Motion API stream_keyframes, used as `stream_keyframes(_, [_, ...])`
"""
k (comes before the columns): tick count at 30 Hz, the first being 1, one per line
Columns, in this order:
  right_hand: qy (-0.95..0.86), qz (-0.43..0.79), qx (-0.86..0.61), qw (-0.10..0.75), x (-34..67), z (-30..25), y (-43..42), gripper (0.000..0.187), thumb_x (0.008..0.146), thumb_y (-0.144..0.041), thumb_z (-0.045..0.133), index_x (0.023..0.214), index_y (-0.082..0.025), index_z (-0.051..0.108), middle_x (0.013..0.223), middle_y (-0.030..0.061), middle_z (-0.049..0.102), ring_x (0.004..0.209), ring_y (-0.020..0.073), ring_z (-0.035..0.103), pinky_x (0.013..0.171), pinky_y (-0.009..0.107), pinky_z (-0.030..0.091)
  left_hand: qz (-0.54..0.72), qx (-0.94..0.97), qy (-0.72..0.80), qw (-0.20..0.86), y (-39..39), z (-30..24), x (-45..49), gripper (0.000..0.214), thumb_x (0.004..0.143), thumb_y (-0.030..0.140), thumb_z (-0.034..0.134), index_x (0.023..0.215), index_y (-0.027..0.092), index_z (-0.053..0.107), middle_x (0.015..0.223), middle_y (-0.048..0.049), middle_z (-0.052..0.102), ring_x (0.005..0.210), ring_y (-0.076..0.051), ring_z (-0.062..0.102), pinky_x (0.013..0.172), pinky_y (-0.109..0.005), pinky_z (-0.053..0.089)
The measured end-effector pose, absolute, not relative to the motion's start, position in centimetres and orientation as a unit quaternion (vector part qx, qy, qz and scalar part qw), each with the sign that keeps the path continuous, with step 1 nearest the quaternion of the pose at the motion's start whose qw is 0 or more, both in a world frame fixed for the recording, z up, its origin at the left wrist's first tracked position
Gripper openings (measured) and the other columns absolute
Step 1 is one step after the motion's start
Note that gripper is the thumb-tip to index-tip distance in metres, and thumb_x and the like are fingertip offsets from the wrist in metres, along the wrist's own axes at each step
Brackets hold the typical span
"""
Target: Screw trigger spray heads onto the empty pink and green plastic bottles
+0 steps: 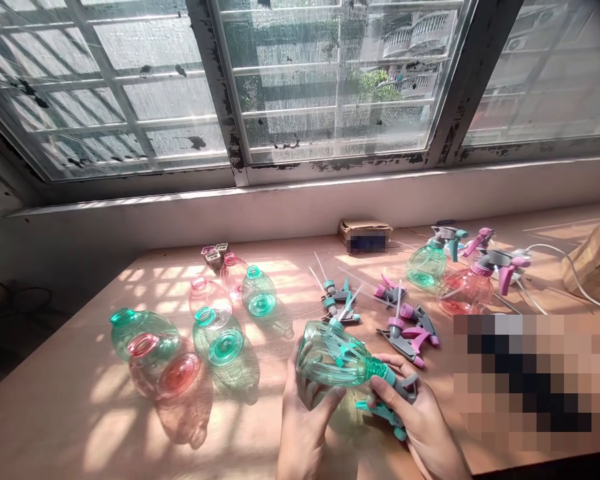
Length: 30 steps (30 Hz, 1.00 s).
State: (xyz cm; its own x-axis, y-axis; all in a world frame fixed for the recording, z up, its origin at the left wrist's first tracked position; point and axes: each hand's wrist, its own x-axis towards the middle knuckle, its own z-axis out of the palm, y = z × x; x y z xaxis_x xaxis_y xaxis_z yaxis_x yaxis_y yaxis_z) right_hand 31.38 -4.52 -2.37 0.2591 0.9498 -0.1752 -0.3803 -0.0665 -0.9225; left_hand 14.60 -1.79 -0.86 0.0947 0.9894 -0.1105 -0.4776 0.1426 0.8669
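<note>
A clear green spray bottle lies sideways in my two hands, its neck pointing right. My left hand is wrapped round the base end. At the neck, my right hand grips a grey and teal trigger spray head by its collar, the teal trigger hanging below. The head sits at the bottle's mouth; how far it is screwed on I cannot tell. Just beyond lie loose teal spray heads with thin tubes and pink-grey spray heads.
Several open green and pink bottles, such as a green bottle and a pink bottle, stand at the left. At the right back are a green bottle with a head and a pink one. A cardboard box sits by the wall.
</note>
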Motion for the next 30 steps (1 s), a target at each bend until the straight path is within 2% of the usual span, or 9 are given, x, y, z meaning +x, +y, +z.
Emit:
stream_keyframes(4, [-0.299,0.526,-0.493,0.625,31.2,-2.2,-4.4,0.051,0.071,-0.053,0.099,0.102,-0.023,0.073,0.074,-0.0030,0.075,0.059,0.0154,0.070,0.057,0.027,0.062,0.567,0.343,0.386,0.642,-2.0,-0.4,14.7,0.114,0.071,0.032,0.098,0.165,0.032,0.034,0.152,-0.0122,0.066,0.139,-0.036,0.064,0.117,-0.046,0.050])
stream_keyframes(9, [-0.313,0.545,-0.492,0.603,30.9,-2.1,-4.6,0.050,0.069,-0.051,0.100,0.101,-0.024,0.074,0.079,-0.0035,0.073,0.068,0.0192,0.070,0.066,0.037,0.069,0.574,0.349,0.419,0.611,-2.0,0.3,14.4,0.097,0.079,0.052,0.090,0.160,0.026,0.044,0.139,-0.0148,0.075,0.140,-0.040,0.063,0.120,-0.051,0.047])
stream_keyframes(14, [-0.311,0.551,-0.493,0.597,31.1,-2.3,-4.6,0.047,0.074,-0.052,0.097,0.104,-0.023,0.073,0.073,-0.0037,0.072,0.066,0.0190,0.069,0.065,0.034,0.066,0.555,0.353,0.458,0.598,-2.1,0.6,14.3,0.101,0.078,0.051,0.091,0.162,0.028,0.039,0.137,-0.0144,0.076,0.134,-0.039,0.068,0.115,-0.052,0.051])
stream_keyframes(18, [-0.312,0.538,-0.488,0.612,31.5,-2.4,-4.7,0.042,0.085,-0.052,0.090,0.108,-0.021,0.072,0.066,-0.0026,0.072,0.064,0.0159,0.066,0.060,0.025,0.057,0.555,0.349,0.424,0.625,-1.8,-0.1,14.3,0.100,0.077,0.042,0.094,0.162,0.030,0.041,0.150,-0.0145,0.068,0.137,-0.038,0.066,0.117,-0.050,0.051])
stream_keyframes(20, [-0.308,0.535,-0.484,0.620,31.5,-2.4,-4.8,0.042,0.086,-0.051,0.089,0.110,-0.021,0.071,0.065,-0.0030,0.072,0.064,0.0152,0.065,0.061,0.024,0.057,0.559,0.361,0.394,0.634,-1.5,-0.8,14.2,0.097,0.078,0.038,0.094,0.161,0.031,0.044,0.157,-0.0142,0.062,0.139,-0.038,0.064,0.118,-0.050,0.050])
stream_keyframes(24, [-0.298,0.530,-0.488,0.626,31.4,-2.3,-4.8,0.045,0.082,-0.050,0.092,0.111,-0.024,0.069,0.070,-0.0045,0.072,0.063,0.0154,0.067,0.061,0.027,0.060,0.559,0.396,0.389,0.616,-1.3,-1.8,14.2,0.095,0.081,0.036,0.091,0.163,0.035,0.042,0.157,-0.0114,0.062,0.138,-0.035,0.064,0.119,-0.050,0.048])
stream_keyframes(27, [-0.288,0.535,-0.493,0.623,31.3,-2.3,-4.7,0.048,0.076,-0.051,0.096,0.105,-0.025,0.069,0.075,-0.0043,0.074,0.061,0.0158,0.069,0.059,0.028,0.061,0.563,0.418,0.420,0.576,-1.7,-1.6,14.5,0.090,0.083,0.042,0.089,0.160,0.034,0.044,0.154,-0.0087,0.064,0.144,-0.034,0.058,0.123,-0.050,0.044])
stream_keyframes(30, [-0.304,0.531,-0.498,0.615,31.1,-2.2,-4.6,0.051,0.071,-0.052,0.098,0.103,-0.025,0.070,0.076,-0.0039,0.075,0.063,0.0177,0.071,0.061,0.031,0.064,0.574,0.413,0.439,0.555,-2.1,-1.0,14.6,0.091,0.084,0.051,0.086,0.160,0.028,0.043,0.153,-0.0135,0.064,0.149,-0.038,0.052,0.126,-0.053,0.039])
